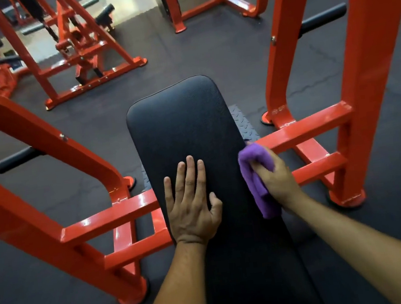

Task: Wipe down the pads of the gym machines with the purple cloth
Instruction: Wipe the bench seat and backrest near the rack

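Two bare forearms reach in from the bottom edge, one to each side of a long black bench pad (186, 128) that runs away up the middle of the view. Left hand (192, 203) lies flat on the pad's top, palm down, fingers straight and close together, thumb out to the side, gripping nothing. Over on the other side, the right hand (275, 180) sits at the pad's right edge with its fingers curled round the purple cloth (256, 170). That cloth is bunched up at the top of the fist and hangs in a fold below it, pressed against the side edge of the pad. So the cloth is just beside the left hand, with a strip of bare black padding between them, and the two hands are apart, roughly level with each other across the pad.

Red steel frame (317, 122) brackets the bench on both sides, its crossbars meeting the pad behind each hand. A black handle (322, 19) pokes out from the right upright, another from the left. Dark rubber floor (219, 48) spreads all round, and more red machines (81, 55) stand farther back.
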The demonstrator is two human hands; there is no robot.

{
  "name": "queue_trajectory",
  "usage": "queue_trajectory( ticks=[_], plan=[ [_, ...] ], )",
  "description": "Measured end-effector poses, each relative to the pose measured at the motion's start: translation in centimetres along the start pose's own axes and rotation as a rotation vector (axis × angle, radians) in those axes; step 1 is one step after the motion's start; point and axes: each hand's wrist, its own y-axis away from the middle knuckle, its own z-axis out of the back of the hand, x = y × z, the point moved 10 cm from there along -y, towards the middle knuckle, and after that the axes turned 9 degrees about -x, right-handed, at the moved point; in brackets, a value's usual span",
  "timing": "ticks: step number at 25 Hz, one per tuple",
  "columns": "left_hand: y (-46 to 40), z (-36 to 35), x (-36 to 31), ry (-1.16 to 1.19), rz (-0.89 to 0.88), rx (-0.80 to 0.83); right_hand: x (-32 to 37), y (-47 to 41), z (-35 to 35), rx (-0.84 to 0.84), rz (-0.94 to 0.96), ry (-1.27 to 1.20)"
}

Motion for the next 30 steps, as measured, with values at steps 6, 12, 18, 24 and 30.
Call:
queue_trajectory(
  ticks=[6,12,18,24,30],
  plan=[
    [0.1,0.0,0.0,0.018,0.003,-0.014,9.7,-15.3,-5.3,-0.105,0.166,0.029],
    [0.1,0.2,0.1,0.021,0.003,-0.005,5.4,-11.1,-4.0,-0.056,0.096,0.035],
    [-0.1,0.0,0.1,0.040,0.013,-0.018,2.1,-1.8,-0.4,-0.025,0.157,0.137],
    [0.2,0.1,0.1,0.053,0.009,-0.024,10.2,-12.8,-4.7,-0.241,0.173,0.240],
    [0.3,0.3,0.2,0.087,0.022,-0.041,14.1,-16.6,-6.2,-0.286,0.340,0.352]
  ],
)
